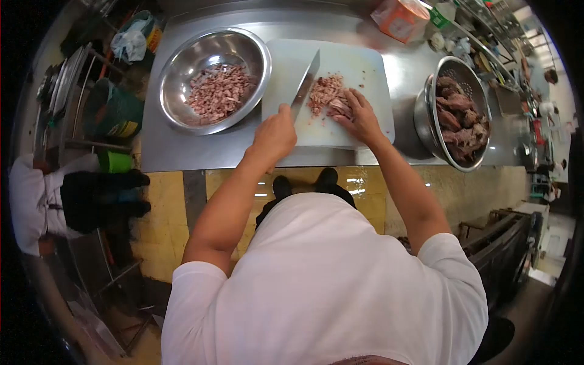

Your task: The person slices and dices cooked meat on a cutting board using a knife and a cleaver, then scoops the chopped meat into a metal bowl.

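Shiny table [243, 159] under the board [359, 58] — the knife [305, 82] in the clenched left hand [277, 135] could slip — nipping the right hand [360, 115], fingers [353, 98] pinching meat [340, 107].

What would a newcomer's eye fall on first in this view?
Probably the long knife in the left hand, its blade slanting across the white cutting board, with the right hand on the meat just right of it. Next, likely the big shiny bowl of chopped meat left of the board, and the colander of larger chunks to its right.
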Action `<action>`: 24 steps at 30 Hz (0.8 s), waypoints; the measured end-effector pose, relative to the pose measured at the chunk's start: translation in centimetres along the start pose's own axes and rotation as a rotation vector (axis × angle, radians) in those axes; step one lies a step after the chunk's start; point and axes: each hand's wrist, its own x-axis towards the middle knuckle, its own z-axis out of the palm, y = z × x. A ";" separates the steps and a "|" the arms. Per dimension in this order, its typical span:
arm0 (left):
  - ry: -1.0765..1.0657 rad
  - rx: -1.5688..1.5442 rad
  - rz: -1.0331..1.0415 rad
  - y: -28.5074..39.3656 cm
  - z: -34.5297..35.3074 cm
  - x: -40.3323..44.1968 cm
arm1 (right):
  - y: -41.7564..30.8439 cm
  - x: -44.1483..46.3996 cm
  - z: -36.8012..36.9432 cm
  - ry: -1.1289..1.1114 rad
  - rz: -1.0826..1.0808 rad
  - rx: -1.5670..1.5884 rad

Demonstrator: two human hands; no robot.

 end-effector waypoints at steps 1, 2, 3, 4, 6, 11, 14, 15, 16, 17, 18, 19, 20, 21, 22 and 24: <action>0.019 0.000 -0.006 -0.1 -0.2 -0.2 | -0.6 0.1 -0.2 0.000 0.012 -0.009; 0.012 0.004 -0.009 0.0 -0.4 -0.4 | -1.3 0.1 -0.3 0.059 0.023 0.005; 0.006 0.004 -0.001 -0.3 -0.4 -0.3 | -1.3 0.1 -0.5 0.119 0.030 0.019; 0.026 -0.003 0.012 -0.6 -0.3 -0.2 | -1.1 0.2 -0.8 0.122 0.034 0.016; 0.048 -0.004 0.025 -0.1 -0.5 -0.4 | -0.6 0.7 -1.4 -0.058 -0.011 0.103; 0.021 0.176 0.062 3.3 -0.8 -2.8 | 0.3 1.6 -2.4 -0.098 -0.123 0.119; -0.092 0.232 0.073 7.4 -1.6 -3.6 | 1.1 2.3 -2.6 -0.123 -0.255 0.172; -0.092 0.240 0.061 8.3 -1.8 -3.8 | 1.2 2.6 -2.6 -0.105 -0.341 0.197; -0.113 0.272 0.077 9.1 -1.9 -3.9 | 1.3 2.8 -2.7 -0.105 -0.345 0.209; -0.138 0.303 0.092 9.9 -1.9 -4.1 | 1.4 2.7 -2.6 -0.099 -0.321 0.230; -0.143 0.309 0.079 10.5 -1.9 -4.1 | 1.5 2.7 -2.6 -0.093 -0.294 0.253; -0.167 0.336 0.052 11.0 -1.8 -4.1 | 1.5 2.5 -2.6 -0.095 -0.292 0.269; -0.192 0.365 0.027 11.4 -1.7 -3.9 | 1.6 2.5 -2.5 -0.118 -0.251 0.286; -0.199 0.373 0.017 11.3 -1.0 -3.0 | 1.9 2.4 -2.5 -0.141 -0.210 0.301; -0.144 0.325 0.014 10.8 0.5 -1.7 | 2.2 2.1 -2.1 -0.147 -0.208 0.316; -0.082 0.283 0.004 10.2 2.4 0.8 | 2.6 2.1 -1.6 -0.103 -0.181 0.293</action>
